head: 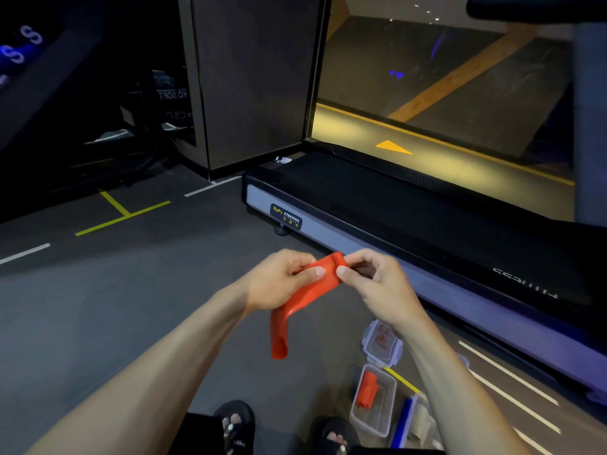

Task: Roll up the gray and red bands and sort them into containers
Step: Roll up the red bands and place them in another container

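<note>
Head view. Item 1: red band (303,292), pinched at its rolled top end by my left hand (281,279) and my right hand (371,279), held above the floor (98,307); its loose end hangs down. Item 2: clear container (374,400) near my right foot, holding 1 rolled red band (368,390). Item 3: clear lid (382,343) just beyond it. Item 4: treadmill (410,218) ahead, right. Item 5: blue-edged container (405,421), contents unclear.
</note>
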Available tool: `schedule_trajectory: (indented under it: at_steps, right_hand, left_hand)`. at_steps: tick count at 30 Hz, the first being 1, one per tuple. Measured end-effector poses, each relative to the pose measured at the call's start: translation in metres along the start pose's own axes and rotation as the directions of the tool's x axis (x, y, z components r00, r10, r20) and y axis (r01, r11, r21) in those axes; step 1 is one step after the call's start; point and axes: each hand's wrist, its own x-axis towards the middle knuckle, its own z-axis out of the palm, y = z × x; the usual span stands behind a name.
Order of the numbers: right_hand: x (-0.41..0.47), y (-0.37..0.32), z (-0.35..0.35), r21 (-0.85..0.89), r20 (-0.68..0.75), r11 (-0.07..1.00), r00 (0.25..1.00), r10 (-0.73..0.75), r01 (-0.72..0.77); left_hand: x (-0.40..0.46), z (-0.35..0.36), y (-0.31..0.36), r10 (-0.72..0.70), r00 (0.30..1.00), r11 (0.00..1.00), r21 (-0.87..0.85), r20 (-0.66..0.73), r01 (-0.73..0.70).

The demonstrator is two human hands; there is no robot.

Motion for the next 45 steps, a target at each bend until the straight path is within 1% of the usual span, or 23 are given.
schedule_trajectory:
  at_steps: [4,8,12,15,19,21,24,26,28,29,32,34,36,39,42,45]
  right_hand:
    - [0.001,0.001,0.001,0.05,0.005,0.998,0.999,0.049,-0.049]
    - [0.002,0.003,0.001,0.085,0.018,0.995,0.999,0.048,-0.05]
    - [0.005,0.002,0.004,0.056,0.028,0.996,0.998,0.061,-0.062]
    - [0.006,0.002,0.005,0.031,0.049,0.997,0.997,0.064,-0.066]
    - [0.007,0.004,0.009,0.029,0.075,0.997,0.995,0.068,-0.07]
    - [0.004,0.004,0.01,0.037,0.103,0.997,0.993,0.065,-0.069]
    - [0.0,0.005,0.007,0.07,0.221,0.998,0.975,-0.016,0.0]
    - [-0.002,0.005,0.006,0.067,0.253,0.998,0.967,-0.019,0.002]
    - [-0.003,0.004,0.006,0.059,0.219,0.998,0.976,-0.003,-0.01]
    - [-0.002,0.004,0.006,0.059,0.197,0.998,0.98,-0.003,-0.009]
    - [0.001,0.006,0.005,0.084,0.116,0.996,0.993,0.027,-0.037]
    - [0.002,0.007,0.003,0.1,0.08,0.993,0.996,0.049,-0.057]
    - [0.002,0.007,0.002,0.123,0.081,0.99,0.995,0.06,-0.069]
    - [0.003,0.007,0.003,0.144,0.081,0.986,0.994,0.073,-0.084]
    - [0.004,0.007,0.005,0.125,0.075,0.99,0.995,0.062,-0.071]
    - [0.005,0.005,0.008,0.098,0.079,0.994,0.996,0.048,-0.056]
  left_hand:
    - [0.001,0.001,0.0,-0.014,1.0,1.0,0.021,-0.017,0.015]
    - [0.001,0.001,0.004,0.016,0.999,0.997,0.079,-0.052,-0.012]
    - [0.0,0.004,0.009,0.064,0.997,0.997,0.056,-0.05,-0.062]
    - [-0.002,0.004,0.012,0.073,0.996,0.996,0.049,-0.055,-0.07]
    - [-0.004,0.003,0.012,0.07,0.996,0.994,0.084,-0.062,-0.065]
    - [-0.005,0.001,0.012,0.074,0.996,0.992,0.108,-0.052,-0.068]
    - [-0.005,-0.002,0.008,0.079,0.996,0.99,0.117,-0.047,-0.073]
    - [-0.005,-0.002,0.006,0.064,0.997,0.99,0.131,-0.041,-0.059]
    - [-0.005,0.0,0.006,0.04,0.998,0.988,0.149,-0.04,-0.033]
    - [-0.005,0.001,0.007,0.014,0.999,0.993,0.119,-0.036,-0.01]
    - [-0.007,0.004,0.014,-0.078,0.996,0.995,-0.062,0.05,0.082]
    - [-0.007,0.004,0.016,-0.083,0.993,0.995,-0.057,0.079,0.087]
    - [-0.007,0.004,0.015,-0.082,0.995,0.996,-0.026,0.062,0.084]
    - [-0.005,0.004,0.015,-0.078,0.995,0.996,-0.039,0.055,0.08]
    - [-0.005,0.005,0.017,-0.042,0.997,0.998,-0.054,0.063,0.045]
    - [-0.005,0.004,0.017,-0.046,0.997,0.996,-0.077,0.067,0.051]
